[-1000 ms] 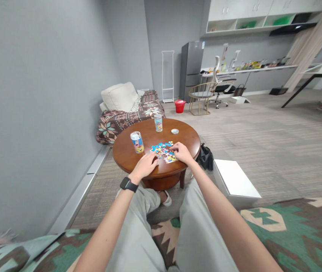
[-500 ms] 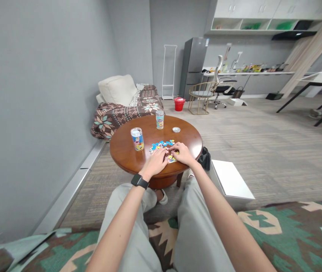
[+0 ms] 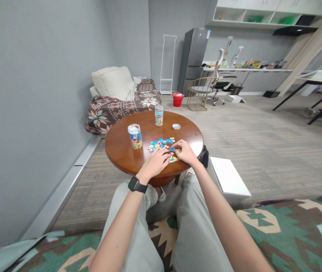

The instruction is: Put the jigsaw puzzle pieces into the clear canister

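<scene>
Blue piece (image 3: pixel 172 149) now shows pinched at right hand's (image 3: pixel 185 152) fingertips, apparently singled out from the puzzle pieces (image 3: pixel 157 144) right of the near jar (image 3: pixel 135 137); left hand (image 3: pixel 155 163), also right of it, can't tell grip.

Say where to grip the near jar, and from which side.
I'd wrap the left hand around the middle of the near jar, coming in from its left. It stands upright and looks cylindrical, so thumb and fingers can oppose across the wall; the puzzle pieces lie to its right.
</scene>
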A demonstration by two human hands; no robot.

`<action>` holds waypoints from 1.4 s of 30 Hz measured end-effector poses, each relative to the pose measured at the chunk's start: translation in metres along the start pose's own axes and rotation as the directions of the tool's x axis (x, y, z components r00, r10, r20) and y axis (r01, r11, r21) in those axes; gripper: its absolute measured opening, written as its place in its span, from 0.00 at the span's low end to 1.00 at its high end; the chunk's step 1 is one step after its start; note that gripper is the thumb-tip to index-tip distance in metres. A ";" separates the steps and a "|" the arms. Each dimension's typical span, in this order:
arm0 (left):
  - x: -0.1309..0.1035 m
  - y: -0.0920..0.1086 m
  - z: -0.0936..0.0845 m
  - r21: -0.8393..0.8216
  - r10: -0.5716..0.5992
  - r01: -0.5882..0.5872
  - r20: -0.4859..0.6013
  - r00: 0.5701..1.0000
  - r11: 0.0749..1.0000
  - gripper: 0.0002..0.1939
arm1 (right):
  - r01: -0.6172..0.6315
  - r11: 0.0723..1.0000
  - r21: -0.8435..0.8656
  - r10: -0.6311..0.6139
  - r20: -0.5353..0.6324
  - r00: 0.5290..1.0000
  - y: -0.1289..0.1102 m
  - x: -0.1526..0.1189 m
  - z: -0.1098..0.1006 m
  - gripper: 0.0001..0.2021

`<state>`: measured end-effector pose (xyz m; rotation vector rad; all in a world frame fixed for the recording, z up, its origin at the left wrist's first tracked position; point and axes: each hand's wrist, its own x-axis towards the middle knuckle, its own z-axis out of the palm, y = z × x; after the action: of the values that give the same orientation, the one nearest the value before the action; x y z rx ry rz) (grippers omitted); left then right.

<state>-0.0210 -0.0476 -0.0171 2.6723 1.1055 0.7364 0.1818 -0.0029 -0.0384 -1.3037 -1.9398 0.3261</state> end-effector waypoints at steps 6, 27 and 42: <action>0.000 -0.006 0.002 -0.145 -0.058 0.051 -0.043 0.997 0.988 0.06 | 0.130 0.987 -0.095 -0.123 0.079 0.989 -0.013 -0.006 -0.007 0.09; 0.002 -0.010 -0.005 -0.362 -0.149 0.105 -0.095 0.984 0.926 0.09 | 0.331 0.940 0.084 -0.340 0.165 0.926 -0.014 -0.001 -0.006 0.07; -0.004 -0.007 -0.005 -0.153 -0.201 0.187 -0.086 0.976 0.970 0.09 | 0.231 0.970 0.080 -0.241 0.161 0.957 -0.014 -0.002 -0.008 0.03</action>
<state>-0.0300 -0.0456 -0.0164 2.3894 1.2649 0.8863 0.1786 -0.0124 -0.0256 -1.0186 -2.1859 0.3819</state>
